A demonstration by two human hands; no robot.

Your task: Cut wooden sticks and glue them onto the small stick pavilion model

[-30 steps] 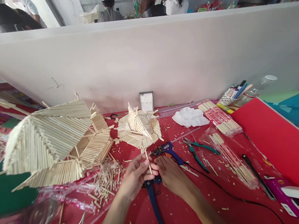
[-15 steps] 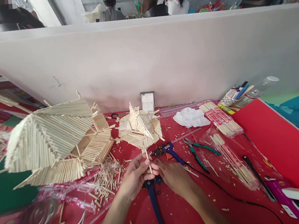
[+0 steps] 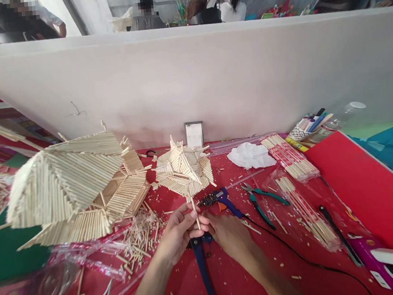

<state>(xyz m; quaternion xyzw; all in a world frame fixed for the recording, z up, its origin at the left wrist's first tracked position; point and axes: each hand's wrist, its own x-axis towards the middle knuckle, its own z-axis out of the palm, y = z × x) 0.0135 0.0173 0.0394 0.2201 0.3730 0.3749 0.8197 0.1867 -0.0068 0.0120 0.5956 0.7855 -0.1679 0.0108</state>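
My left hand (image 3: 180, 228) pinches a short wooden stick (image 3: 195, 215) between thumb and fingers, the stick standing almost upright in view. Close against it, my right hand (image 3: 225, 230) has its fingers curled in, the tips at the stick's side; what they grip is hidden. Under both hands lies a cutter with blue handles (image 3: 204, 269), its head mostly covered. Just beyond the fingers is a small pointed roof-like model of sticks (image 3: 182, 167). A blue glue gun (image 3: 222, 198) rests right of it, tip near my left fingertips.
At left stands a large stick-built pavilion model (image 3: 67, 178), with cut stick pieces (image 3: 139, 241) before it. Teal-handled pliers (image 3: 263, 206), crumpled tissue (image 3: 251, 155), packs of sticks (image 3: 289, 157) and a red board (image 3: 363, 187) lie at right. A white partition (image 3: 190, 78) closes the back.
Both hands keep nearly the same place, with the stick still in my left fingers. The right hand's fingers have shifted very slightly. Beyond the partition, a person at far left has moved.
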